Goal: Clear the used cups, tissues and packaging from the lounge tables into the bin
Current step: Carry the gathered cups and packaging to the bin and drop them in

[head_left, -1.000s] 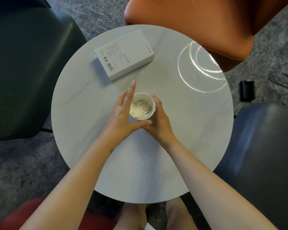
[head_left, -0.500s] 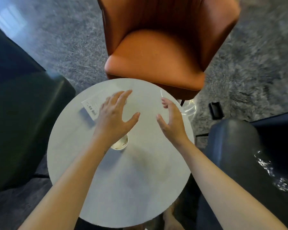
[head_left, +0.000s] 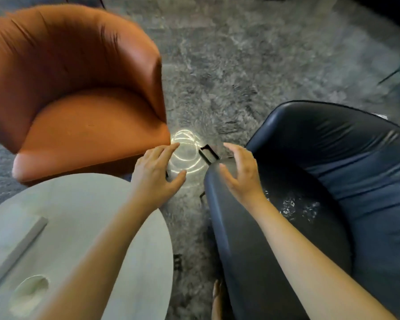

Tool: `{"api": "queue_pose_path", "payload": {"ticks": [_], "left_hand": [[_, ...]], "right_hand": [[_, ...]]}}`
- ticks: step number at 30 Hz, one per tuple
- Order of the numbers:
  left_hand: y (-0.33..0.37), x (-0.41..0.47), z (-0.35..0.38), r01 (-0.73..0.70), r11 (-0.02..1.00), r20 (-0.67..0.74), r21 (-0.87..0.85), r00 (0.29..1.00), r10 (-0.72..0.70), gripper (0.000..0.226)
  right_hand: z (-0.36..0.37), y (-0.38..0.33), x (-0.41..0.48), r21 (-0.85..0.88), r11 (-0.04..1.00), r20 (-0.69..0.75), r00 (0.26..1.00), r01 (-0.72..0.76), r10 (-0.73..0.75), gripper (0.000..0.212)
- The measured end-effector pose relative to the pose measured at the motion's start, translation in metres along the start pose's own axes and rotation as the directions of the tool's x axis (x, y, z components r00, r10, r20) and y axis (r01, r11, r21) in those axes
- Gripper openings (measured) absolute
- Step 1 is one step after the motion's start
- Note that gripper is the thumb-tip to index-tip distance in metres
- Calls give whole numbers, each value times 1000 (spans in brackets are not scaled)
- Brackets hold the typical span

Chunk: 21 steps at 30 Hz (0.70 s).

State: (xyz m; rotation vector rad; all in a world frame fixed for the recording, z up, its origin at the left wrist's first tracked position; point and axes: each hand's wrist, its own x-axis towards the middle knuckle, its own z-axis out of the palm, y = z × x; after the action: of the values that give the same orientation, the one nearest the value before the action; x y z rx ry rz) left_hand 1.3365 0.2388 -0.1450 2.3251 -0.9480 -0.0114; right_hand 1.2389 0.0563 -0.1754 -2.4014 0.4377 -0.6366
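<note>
A white paper cup [head_left: 31,288] with a crumpled tissue inside stands on the round pale table [head_left: 116,239] at the lower left. The white box [head_left: 19,248] lies on the table behind it, blurred. My left hand [head_left: 156,168] hovers open past the table's far edge, above the carpet. My right hand [head_left: 241,172] is open too, over the arm of the dark blue armchair. Neither hand holds anything, and both are well away from the cup.
An orange armchair [head_left: 74,95] fills the upper left. A dark blue armchair [head_left: 328,192] stands at the right. Grey shaggy carpet [head_left: 229,65] lies between them, with a small black object [head_left: 208,154] and a bright ring of light [head_left: 186,153] on it.
Both hands let go of the cup and lifted off it. The view swung up and to the right, so the table, cup and box slid to the lower left.
</note>
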Motion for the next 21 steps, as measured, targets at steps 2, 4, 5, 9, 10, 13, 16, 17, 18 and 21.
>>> {"api": "queue_pose_path", "payload": {"ticks": [2,4,5,9,10,13,16,17,18,21], "left_hand": [[25,19,30,-48,999,45,-2,998,48,58],[50,36,64,-75,997,106,-17,991,77,58],[63,43,84,-82,996,141,-25,986,84,58],[100,66,171,-129,991,283,-33,950,133,59],[108,70,193,-136,990,315,-36,939,141,61],[122,78,257,-154,987,396,-35,905,155,64],[123,79,318,-146,988,467,-40,872,148,63],[121,79,337,-135,990,489,-41,861,138,62],[119,78,357,-123,991,509,-45,851,128,62],[111,71,411,-67,997,577,-43,813,79,66]], "right_hand": [[-22,35,-1,-15,999,-21,999,-42,42,48],[-41,76,-6,-28,994,-34,994,-104,103,51],[-49,98,-10,-38,990,-41,990,-138,136,51],[-70,190,-29,-85,955,-77,958,-284,278,47],[-72,212,-36,-92,944,-82,947,-318,311,46],[-74,272,-61,-95,902,-95,906,-421,413,48],[-67,327,-87,-127,841,-86,851,-526,519,55],[-62,346,-95,-148,816,-76,829,-559,554,59],[-57,363,-103,-170,789,-65,805,-591,590,64],[-37,410,-124,-230,692,-22,715,-684,699,82]]}}
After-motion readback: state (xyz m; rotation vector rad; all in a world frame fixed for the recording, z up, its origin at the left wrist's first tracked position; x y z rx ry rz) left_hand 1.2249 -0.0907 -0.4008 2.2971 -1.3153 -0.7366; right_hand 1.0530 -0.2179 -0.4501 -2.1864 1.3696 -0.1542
